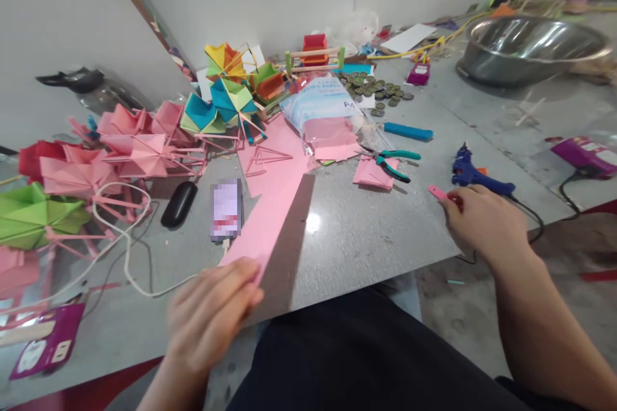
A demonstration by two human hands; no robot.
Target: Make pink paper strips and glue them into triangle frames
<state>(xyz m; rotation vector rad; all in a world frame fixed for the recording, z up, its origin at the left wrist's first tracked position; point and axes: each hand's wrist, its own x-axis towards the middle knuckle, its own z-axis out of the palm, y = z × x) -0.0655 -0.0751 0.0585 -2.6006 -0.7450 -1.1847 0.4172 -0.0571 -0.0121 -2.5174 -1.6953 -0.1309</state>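
A long pink paper strip (272, 221) slants up from the table's front edge, its near end pinched in my left hand (216, 311). Over at the right, my right hand (486, 221) grips a small pink object (437, 192), perhaps a cutter, most of it hidden by the fingers. Just beyond that hand lies a blue glue gun (475, 173). Teal-handled pliers (393, 162) rest partly on small pink paper pieces (372, 174). Behind the strip are a larger pink sheet (277, 141) and a plastic bag of copy paper (328, 115).
Folded paper shapes (139, 148) crowd the left, near a phone (226, 209), a black case (178, 204) and a white cable (128, 250). Coins (378, 88), a blue-handled tool (409, 131) and a metal basin (530, 51) stand farther back. The front table edge (337, 294) passes between my hands.
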